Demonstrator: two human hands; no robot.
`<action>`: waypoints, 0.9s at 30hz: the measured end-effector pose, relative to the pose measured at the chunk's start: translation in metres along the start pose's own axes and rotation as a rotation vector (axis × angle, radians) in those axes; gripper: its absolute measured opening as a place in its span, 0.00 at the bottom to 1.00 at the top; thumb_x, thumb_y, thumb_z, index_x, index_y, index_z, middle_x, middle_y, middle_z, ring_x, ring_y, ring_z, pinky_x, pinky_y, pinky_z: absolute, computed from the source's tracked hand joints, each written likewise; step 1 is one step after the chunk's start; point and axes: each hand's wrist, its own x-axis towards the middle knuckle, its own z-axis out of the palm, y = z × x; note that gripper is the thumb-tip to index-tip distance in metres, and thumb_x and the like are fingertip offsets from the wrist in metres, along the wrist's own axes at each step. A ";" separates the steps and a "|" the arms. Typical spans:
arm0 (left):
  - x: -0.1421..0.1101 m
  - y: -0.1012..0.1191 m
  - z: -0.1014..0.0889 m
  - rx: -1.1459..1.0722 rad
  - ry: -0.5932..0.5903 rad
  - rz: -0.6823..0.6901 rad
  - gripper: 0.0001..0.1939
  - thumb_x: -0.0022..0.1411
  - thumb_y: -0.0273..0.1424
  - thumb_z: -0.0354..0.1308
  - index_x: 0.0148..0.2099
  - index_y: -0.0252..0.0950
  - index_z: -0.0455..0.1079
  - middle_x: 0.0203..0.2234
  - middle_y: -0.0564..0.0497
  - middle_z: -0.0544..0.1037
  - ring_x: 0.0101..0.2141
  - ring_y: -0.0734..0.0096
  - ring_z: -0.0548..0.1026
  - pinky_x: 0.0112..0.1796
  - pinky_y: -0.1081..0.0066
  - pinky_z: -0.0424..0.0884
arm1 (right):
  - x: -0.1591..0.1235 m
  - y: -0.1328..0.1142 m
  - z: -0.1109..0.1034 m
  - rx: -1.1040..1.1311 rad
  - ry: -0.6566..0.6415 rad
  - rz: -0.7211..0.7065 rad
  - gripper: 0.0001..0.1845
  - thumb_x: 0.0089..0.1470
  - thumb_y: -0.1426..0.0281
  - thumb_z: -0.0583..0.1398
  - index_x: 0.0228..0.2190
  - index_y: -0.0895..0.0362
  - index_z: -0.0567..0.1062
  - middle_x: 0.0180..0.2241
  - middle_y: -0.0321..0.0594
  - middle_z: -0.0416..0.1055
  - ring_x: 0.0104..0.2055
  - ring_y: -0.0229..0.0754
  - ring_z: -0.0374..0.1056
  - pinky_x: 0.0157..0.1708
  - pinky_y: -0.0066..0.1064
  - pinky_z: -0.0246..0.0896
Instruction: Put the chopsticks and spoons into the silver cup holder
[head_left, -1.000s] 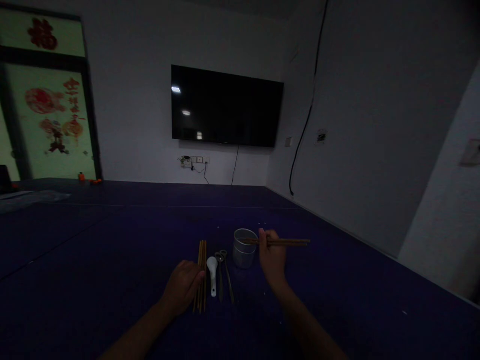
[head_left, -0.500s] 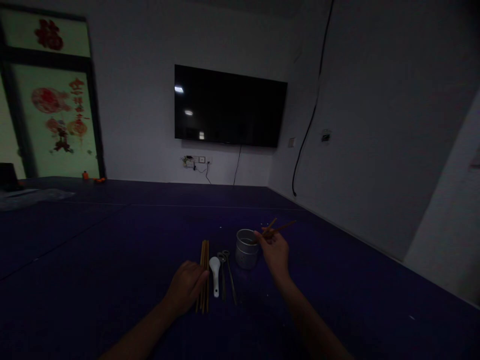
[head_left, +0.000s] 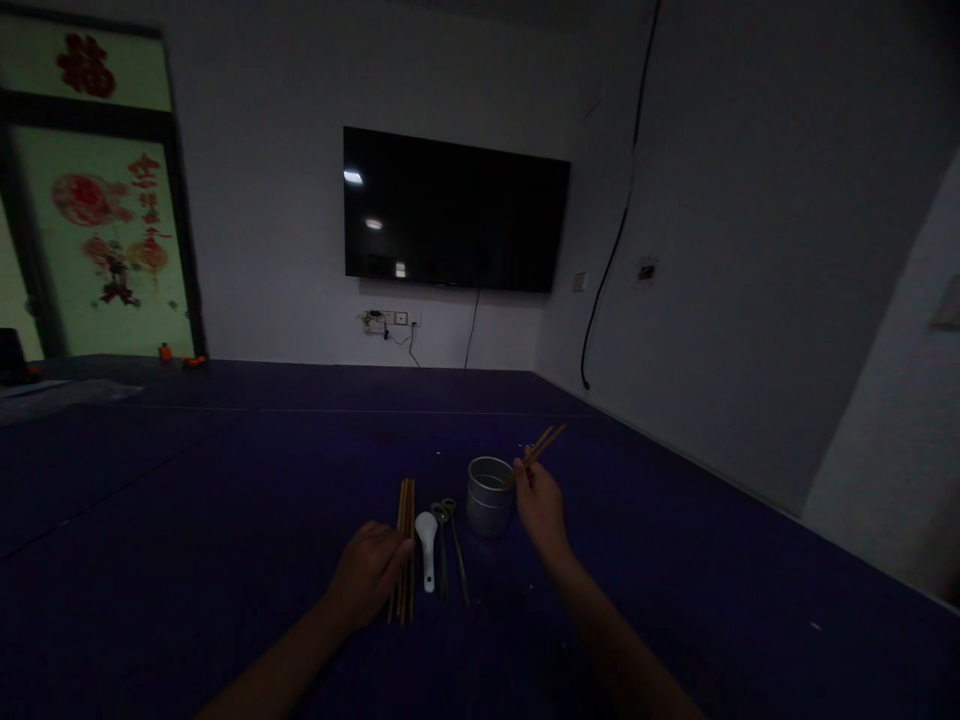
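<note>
Our R hand pinches thin brown wooden chopsticks: prob. light, stiff; we hold mid-shaft. Our L hand covers straight tan wooden sticks; can't tell grip.

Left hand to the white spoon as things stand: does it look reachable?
Likely yes: the white spoon lies just right of the chopsticks under the left hand, and nothing visible covers it.

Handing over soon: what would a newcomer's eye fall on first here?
Probably the black television on the far wall, then the bright door with red decorations at the left. Nearer, the white spoon stands out on the purple surface, between chopsticks under the left hand and the metal cup by the right hand.
</note>
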 end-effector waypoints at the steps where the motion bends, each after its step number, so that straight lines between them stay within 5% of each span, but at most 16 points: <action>1: 0.000 0.000 0.000 -0.002 -0.001 -0.001 0.24 0.67 0.37 0.35 0.26 0.35 0.65 0.21 0.50 0.71 0.24 0.72 0.68 0.30 0.69 0.63 | 0.000 0.001 0.000 -0.018 -0.009 -0.002 0.27 0.55 0.52 0.48 0.37 0.60 0.74 0.37 0.50 0.73 0.37 0.48 0.67 0.37 0.35 0.58; 4: 0.000 -0.002 0.001 0.006 -0.010 -0.007 0.24 0.67 0.37 0.35 0.26 0.35 0.65 0.21 0.50 0.71 0.24 0.72 0.68 0.30 0.69 0.63 | -0.001 0.003 0.001 -0.039 -0.013 0.003 0.25 0.53 0.51 0.51 0.30 0.59 0.75 0.29 0.46 0.72 0.32 0.46 0.66 0.34 0.34 0.57; 20: 0.000 -0.001 0.001 0.004 -0.025 -0.018 0.24 0.67 0.37 0.35 0.26 0.35 0.66 0.22 0.49 0.72 0.24 0.71 0.69 0.30 0.69 0.64 | -0.005 0.003 0.003 -0.039 -0.018 0.065 0.26 0.52 0.50 0.52 0.31 0.60 0.75 0.23 0.40 0.69 0.25 0.43 0.64 0.25 0.30 0.54; 23: 0.000 -0.001 0.000 -0.006 -0.013 -0.016 0.24 0.67 0.37 0.35 0.26 0.35 0.67 0.22 0.50 0.72 0.24 0.72 0.69 0.30 0.68 0.64 | -0.005 -0.005 0.000 0.023 0.109 0.118 0.28 0.49 0.50 0.55 0.39 0.61 0.73 0.20 0.33 0.63 0.21 0.39 0.61 0.22 0.28 0.52; 27: 0.001 0.001 0.000 0.012 -0.010 -0.032 0.23 0.67 0.37 0.37 0.27 0.35 0.67 0.21 0.50 0.73 0.24 0.72 0.69 0.30 0.69 0.63 | -0.012 -0.018 -0.005 0.149 0.434 0.144 0.32 0.48 0.53 0.58 0.49 0.62 0.64 0.21 0.28 0.57 0.21 0.36 0.57 0.23 0.26 0.53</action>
